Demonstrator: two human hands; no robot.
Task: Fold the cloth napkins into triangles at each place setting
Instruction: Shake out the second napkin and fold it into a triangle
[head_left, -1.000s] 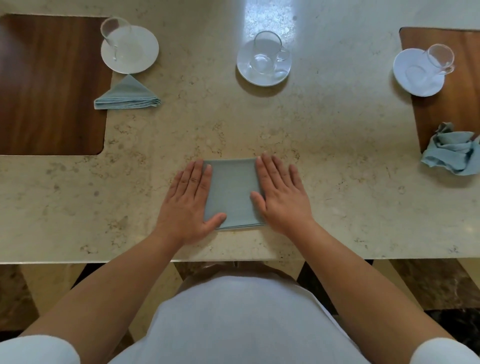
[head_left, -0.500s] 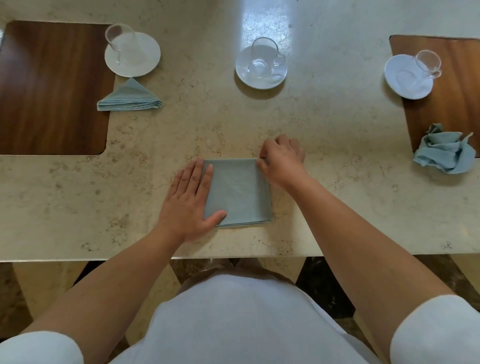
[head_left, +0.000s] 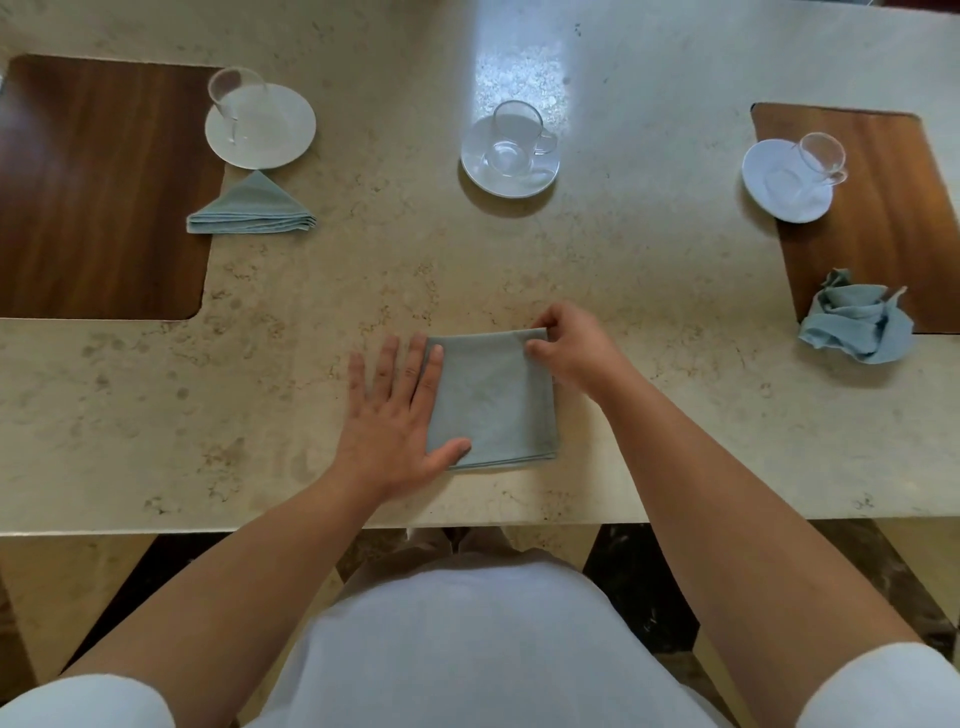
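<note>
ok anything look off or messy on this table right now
Yes: the crumpled napkin at the right setting lies bunched in a heap on the edge of the wooden mat, unlike the neat triangle napkin at the left. The square napkin in the middle is only mid-fold, the right hand pinching its far corner.

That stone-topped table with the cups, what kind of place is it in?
Probably a dining room or café being set for guests. The marble-like table carries glass cups on white saucers, wooden placemats, and blue cloth napkins, one already folded into a triangle.
</note>
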